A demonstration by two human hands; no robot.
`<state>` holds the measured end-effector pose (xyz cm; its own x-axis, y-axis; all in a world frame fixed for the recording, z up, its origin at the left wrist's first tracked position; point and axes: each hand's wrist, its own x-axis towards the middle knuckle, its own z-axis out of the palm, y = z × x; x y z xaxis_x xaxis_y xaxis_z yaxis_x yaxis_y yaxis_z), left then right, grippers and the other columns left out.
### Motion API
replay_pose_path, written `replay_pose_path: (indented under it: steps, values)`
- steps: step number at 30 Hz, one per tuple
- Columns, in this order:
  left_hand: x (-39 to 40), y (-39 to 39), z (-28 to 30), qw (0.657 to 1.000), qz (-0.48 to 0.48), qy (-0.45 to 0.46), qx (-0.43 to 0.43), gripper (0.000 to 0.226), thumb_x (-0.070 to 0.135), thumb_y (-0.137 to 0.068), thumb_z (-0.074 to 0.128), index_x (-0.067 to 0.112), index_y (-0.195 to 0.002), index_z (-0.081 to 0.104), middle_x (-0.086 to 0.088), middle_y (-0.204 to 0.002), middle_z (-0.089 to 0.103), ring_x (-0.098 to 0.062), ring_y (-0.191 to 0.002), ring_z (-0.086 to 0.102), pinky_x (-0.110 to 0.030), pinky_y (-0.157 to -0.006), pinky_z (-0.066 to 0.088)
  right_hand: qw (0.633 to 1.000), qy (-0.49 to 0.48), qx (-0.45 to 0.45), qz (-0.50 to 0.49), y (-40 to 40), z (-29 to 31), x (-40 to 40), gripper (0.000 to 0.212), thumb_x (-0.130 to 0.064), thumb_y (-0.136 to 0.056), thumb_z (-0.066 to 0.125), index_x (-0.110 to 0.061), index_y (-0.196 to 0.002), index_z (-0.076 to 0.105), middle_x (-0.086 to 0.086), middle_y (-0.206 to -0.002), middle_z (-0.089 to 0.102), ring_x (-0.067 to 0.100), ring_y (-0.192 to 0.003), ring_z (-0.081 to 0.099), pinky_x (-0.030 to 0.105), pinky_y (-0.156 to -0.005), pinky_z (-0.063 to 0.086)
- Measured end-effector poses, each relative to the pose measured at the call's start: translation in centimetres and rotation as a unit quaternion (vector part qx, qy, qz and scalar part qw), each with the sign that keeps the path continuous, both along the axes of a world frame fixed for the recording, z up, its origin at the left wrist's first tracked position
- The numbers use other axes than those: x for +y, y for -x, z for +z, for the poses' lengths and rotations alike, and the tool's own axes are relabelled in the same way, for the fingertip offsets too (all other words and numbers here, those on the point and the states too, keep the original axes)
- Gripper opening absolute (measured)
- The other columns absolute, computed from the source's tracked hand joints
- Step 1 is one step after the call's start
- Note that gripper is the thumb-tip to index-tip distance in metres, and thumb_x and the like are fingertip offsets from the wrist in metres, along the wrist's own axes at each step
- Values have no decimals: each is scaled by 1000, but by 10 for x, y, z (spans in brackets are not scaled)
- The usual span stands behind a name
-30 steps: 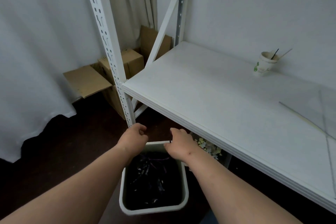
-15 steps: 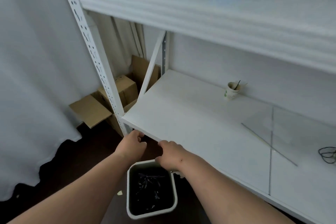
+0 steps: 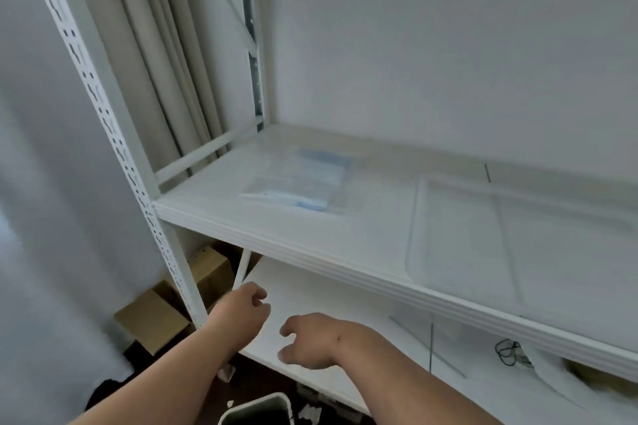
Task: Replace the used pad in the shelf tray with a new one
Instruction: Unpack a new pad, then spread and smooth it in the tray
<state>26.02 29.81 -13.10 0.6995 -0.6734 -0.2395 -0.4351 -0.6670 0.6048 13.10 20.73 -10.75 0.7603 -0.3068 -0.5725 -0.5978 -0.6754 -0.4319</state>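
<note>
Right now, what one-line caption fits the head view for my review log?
Both bare hands, left and right, hover empty below the white shelf holding a clear plastic packet of blue-edged pads and a shallow white tray.

- Your way onto the upper shelf is open from the front; a clear packet and white tray lie on it.
- The slotted upright blocks the left.
</note>
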Motion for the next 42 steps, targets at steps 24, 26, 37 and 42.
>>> replay_pose_path:
  steps: [24,26,37,42]
  values:
    - [-78,2,77,998,-19,20,-54,36,31,-91,55,23,-125,56,2,-127,52,-13,-99,56,-23,-77,43,961,77,-215,-157,27,63,-106,26,-21,-94,44,-12,-103,67,0,-113,67,19,-102,61,29,-87,49]
    - [-88,-16,74,998,-23,21,-54,40,31,-90,56,22,-129,53,0,-131,49,-14,-99,56,-24,-79,43,957,91,-220,-166,12,63,-114,25,-21,-94,44,-14,-101,67,-1,-111,67,18,-101,61,29,-87,49]
    - [-150,-109,75,985,-89,-16,-148,60,36,-94,48,30,-149,27,4,-158,18,-23,-143,19,-41,-115,26,933,234,-186,-200,-79,70,-164,31,-27,-97,43,-24,-122,60,2,-127,53,25,-119,47,34,-95,41]
    - [-166,-127,68,976,-139,-78,-149,57,54,-96,36,41,-150,22,9,-162,4,-20,-149,4,-45,-118,16,937,239,-155,-202,-96,60,-177,43,-31,-98,41,-22,-140,43,0,-148,37,24,-133,36,36,-105,35]
